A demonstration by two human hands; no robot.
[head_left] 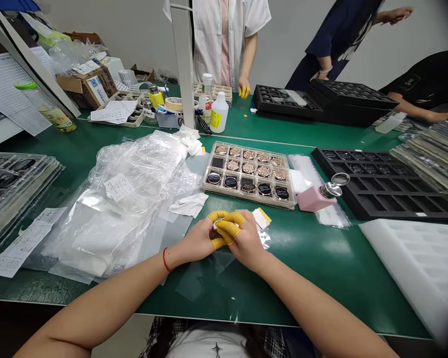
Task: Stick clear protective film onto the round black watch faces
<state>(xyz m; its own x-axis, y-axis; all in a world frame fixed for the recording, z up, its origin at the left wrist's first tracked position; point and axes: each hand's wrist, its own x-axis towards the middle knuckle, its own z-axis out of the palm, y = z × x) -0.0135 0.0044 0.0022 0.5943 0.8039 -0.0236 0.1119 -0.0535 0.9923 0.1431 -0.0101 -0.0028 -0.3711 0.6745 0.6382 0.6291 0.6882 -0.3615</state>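
the left hand (196, 242) and right hand (244, 243) meet, grips pressed together; the yellow finger cots (227, 227) look thin, stretchy, best held by the rim.

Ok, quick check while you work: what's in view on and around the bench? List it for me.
Bench: 1, green, under everything.
Tray: 1, clear, centre.
Round pieces: 14, bronze and black, in tray.
Black trays: at least 3, right and far side.
Dispenser: 1, pink, right of tray.
Bottle: 1, white, far side.
Plastic bags: heap, clear, left.
Foam sheet: 1, white, front right.
Box: 1, brown, far left.
Co-workers: 3, far side.
Finger cots: several, yellow, on both hands.
Bracelet: 1, red, left wrist.
Left hand: 1, front centre.
Right hand: 1, touching left hand.
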